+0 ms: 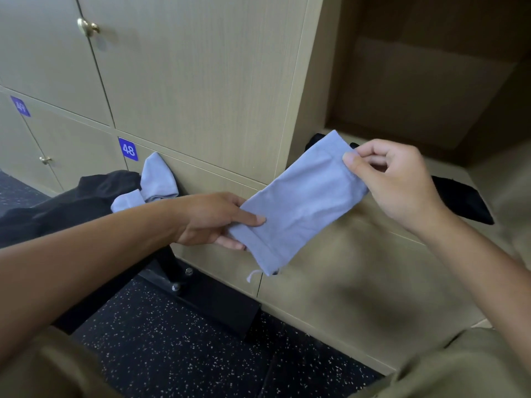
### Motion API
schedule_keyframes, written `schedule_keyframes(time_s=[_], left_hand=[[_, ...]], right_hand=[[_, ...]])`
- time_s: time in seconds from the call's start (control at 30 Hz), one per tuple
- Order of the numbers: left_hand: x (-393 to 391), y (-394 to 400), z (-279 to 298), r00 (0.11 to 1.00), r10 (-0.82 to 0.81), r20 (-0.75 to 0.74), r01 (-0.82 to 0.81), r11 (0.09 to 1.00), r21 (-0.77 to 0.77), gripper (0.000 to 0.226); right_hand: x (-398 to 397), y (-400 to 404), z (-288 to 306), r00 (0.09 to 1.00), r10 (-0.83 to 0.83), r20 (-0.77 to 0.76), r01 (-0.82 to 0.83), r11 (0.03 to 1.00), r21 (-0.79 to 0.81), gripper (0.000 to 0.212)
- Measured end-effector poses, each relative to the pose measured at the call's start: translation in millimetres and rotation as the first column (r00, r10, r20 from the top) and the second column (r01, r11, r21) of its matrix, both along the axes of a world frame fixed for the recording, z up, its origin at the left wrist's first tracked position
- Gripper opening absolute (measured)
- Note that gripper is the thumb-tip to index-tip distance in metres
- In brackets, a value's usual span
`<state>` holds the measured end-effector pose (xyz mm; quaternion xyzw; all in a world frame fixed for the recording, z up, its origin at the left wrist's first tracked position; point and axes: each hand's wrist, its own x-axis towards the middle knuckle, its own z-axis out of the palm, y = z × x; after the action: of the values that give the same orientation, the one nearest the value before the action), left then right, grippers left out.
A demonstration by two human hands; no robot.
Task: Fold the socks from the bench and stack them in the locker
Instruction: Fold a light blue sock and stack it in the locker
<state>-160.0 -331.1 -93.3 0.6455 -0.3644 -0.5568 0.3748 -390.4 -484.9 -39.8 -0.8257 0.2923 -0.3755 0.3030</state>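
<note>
The right hand (393,182) is pinching the top corner of a light blue sock (301,202), thumb and fingers curled onto the cuff end. The lower end is gripped by the left hand (212,219), so the sock is held stretched out flat in the air, right in front of the open locker (425,90). Black socks (462,202) are already lying on the locker floor. More blue socks (155,182) are piled on the black bench (74,208), over by door 48 (128,149).

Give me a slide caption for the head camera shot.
Both hands hold a light blue sock stretched before the open locker, left hand low, right hand high.
</note>
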Motion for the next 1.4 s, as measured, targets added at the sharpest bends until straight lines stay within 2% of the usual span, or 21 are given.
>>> schedule_keyframes(time_s=[0.13, 0.27, 0.53, 0.7, 0.77, 0.9, 0.93, 1.1, 1.2, 1.3, 1.33, 1.4], left_hand=[[0.4, 3.1, 15.5, 0.991, 0.092, -0.097, -0.098, 0.994, -0.056, 0.013], [-1.0, 4.4, 23.7, 0.972, 0.175, -0.159, -0.194, 0.975, -0.112, 0.008], [-18.7, 4.5, 24.3, 0.95, 0.231, -0.21, -0.273, 0.94, -0.205, 0.032], [-24.9, 4.9, 23.4, 0.942, 0.239, -0.238, -0.292, 0.93, -0.223, 0.038], [-26.6, 5.9, 25.0, 0.933, 0.254, -0.253, -0.311, 0.925, -0.219, 0.041], [-26.9, 6.6, 26.1, 0.918, 0.278, -0.283, -0.342, 0.916, -0.209, 0.049], [-26.9, 6.7, 25.3, 0.924, 0.262, -0.279, -0.327, 0.918, -0.223, 0.047], [-28.4, 4.6, 18.1, 0.969, 0.179, -0.171, -0.223, 0.931, -0.289, 0.029], [-26.5, 0.9, 11.7, 0.966, 0.253, 0.05, -0.22, 0.911, -0.348, 0.033], [-18.9, -1.8, 10.9, 0.834, 0.383, 0.397, -0.171, 0.863, -0.475, 0.033], [-15.4, -1.9, 12.2, 0.803, 0.401, 0.441, -0.145, 0.849, -0.507, 0.036], [-7.2, -1.8, 13.3, 0.818, 0.369, 0.441, -0.082, 0.835, -0.544, 0.038]], right_hand=[[-0.7, 20.7, 2.1, 0.999, 0.051, -0.015, -0.051, 0.999, 0.001, 0.006], [3.8, 36.2, -1.7, 0.996, 0.079, -0.047, -0.078, 0.997, 0.024, 0.005], [25.6, 57.3, -19.8, 0.979, 0.17, -0.117, -0.154, 0.98, 0.128, 0.006], [35.1, 66.5, -29.7, 0.965, 0.195, -0.173, -0.162, 0.968, 0.19, 0.002], [37.1, 69.3, -31.1, 0.964, 0.204, -0.169, -0.164, 0.961, 0.221, 0.01], [38.7, 72.4, -29.8, 0.967, 0.211, -0.14, -0.157, 0.934, 0.322, 0.056], [38.8, 71.9, -29.7, 0.969, 0.204, -0.14, -0.146, 0.928, 0.342, 0.061], [39.0, 65.0, -32.1, 0.981, 0.159, -0.113, -0.104, 0.918, 0.383, 0.028], [38.3, 63.7, -32.0, 0.989, 0.12, -0.082, -0.08, 0.921, 0.382, 0.017], [36.1, 60.9, -30.4, 0.996, 0.078, -0.032, -0.062, 0.937, 0.343, 0.021], [34.6, 59.9, -29.2, 0.997, 0.079, -0.014, -0.07, 0.945, 0.319, 0.026], [31.0, 58.1, -26.2, 0.992, 0.12, 0.028, -0.124, 0.953, 0.278, 0.036]])
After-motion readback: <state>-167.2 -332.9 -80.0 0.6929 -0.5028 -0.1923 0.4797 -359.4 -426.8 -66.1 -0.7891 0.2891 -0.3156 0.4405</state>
